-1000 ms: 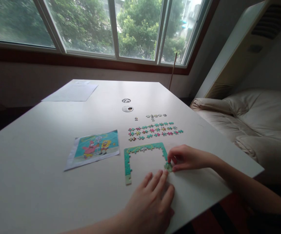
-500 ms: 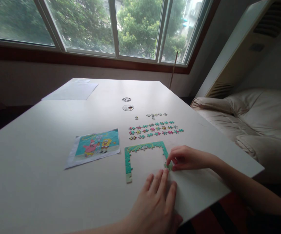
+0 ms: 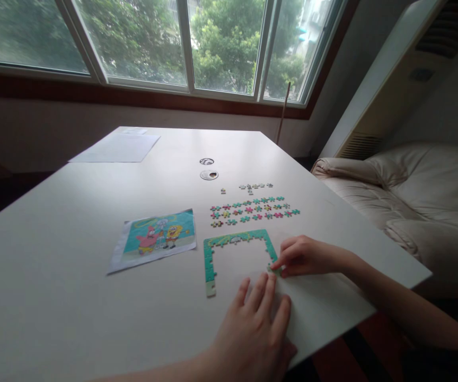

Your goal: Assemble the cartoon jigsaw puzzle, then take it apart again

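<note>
A partly joined puzzle border [image 3: 208,262], green with a patterned top, forms a left side, a top and a right side on the table. My right hand [image 3: 310,257] is at the lower end of the right side, with thumb and fingers closed on a pale green puzzle piece [image 3: 276,271] that they partly cover. My left hand [image 3: 253,323] lies below the frame with fingers spread, its fingertips close to that piece. Whether they touch it is hard to tell. Loose puzzle pieces [image 3: 248,210] lie in rows beyond the border.
A printed cartoon picture [image 3: 161,239] lies left of the border. Two round discs [image 3: 209,174] and a white sheet [image 3: 117,148] are farther back on the white table [image 3: 73,318]. A cream sofa [image 3: 372,180] stands to the right, below a leaning beige appliance [image 3: 388,90].
The right hand's index finger has straightened and pressed down onto the pale green piece. My left hand has shifted only slightly. The loose pieces stay put.
</note>
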`<state>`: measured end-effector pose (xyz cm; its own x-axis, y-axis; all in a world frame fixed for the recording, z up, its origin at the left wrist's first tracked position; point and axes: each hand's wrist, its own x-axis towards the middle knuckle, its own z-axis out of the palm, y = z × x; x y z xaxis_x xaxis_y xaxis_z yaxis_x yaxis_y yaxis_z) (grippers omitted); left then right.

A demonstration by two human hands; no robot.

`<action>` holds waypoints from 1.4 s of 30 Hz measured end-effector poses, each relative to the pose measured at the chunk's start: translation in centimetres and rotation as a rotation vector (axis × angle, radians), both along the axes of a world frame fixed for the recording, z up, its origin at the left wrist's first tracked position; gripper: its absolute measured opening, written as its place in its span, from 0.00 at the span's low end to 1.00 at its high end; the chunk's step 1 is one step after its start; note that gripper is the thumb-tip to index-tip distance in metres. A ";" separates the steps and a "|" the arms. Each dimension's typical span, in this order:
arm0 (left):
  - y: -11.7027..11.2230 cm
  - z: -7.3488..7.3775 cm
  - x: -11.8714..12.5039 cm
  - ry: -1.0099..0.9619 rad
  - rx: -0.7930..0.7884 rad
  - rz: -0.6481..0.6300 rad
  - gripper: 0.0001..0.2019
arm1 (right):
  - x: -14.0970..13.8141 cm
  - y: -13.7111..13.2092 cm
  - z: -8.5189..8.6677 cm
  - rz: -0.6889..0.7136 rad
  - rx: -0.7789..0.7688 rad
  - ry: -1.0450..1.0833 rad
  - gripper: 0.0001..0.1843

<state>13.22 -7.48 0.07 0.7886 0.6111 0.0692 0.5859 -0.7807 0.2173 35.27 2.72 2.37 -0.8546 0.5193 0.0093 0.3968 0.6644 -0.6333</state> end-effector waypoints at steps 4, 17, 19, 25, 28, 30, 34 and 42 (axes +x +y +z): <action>0.0 0.3 0.0 0.007 -0.017 0.001 0.28 | 0.0 -0.1 0.1 0.011 0.009 -0.008 0.14; -0.1 0.0 -0.3 -0.010 0.020 -0.002 0.28 | 0.2 0.1 0.2 -0.137 0.043 -0.091 0.27; -0.1 0.0 -0.4 -0.009 0.013 -0.010 0.28 | 0.2 0.0 0.2 -0.133 0.046 -0.088 0.25; -0.1 0.1 -0.5 -0.006 0.001 -0.013 0.28 | 0.0 0.0 0.3 -0.119 0.075 -0.085 0.13; -0.1 0.2 -0.4 -0.002 -0.005 -0.013 0.28 | -0.2 -0.1 0.4 -0.119 0.083 -0.100 0.12; -0.1 0.3 -0.4 0.005 -0.010 -0.012 0.28 | -0.2 -0.2 0.5 -0.132 0.075 -0.111 0.13; 0.0 0.2 -0.4 0.011 -0.020 -0.010 0.28 | -0.3 -0.2 0.6 -0.138 0.079 -0.119 0.12; 0.9 2.8 -2.3 0.061 -0.048 -0.124 0.25 | -0.3 -0.2 0.6 -0.149 0.041 -0.129 0.14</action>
<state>10.87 -6.61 2.84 0.8600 0.5102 -0.0081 0.4988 -0.8373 0.2237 35.00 2.56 2.95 -0.7639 0.6413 -0.0717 0.5688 0.6167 -0.5442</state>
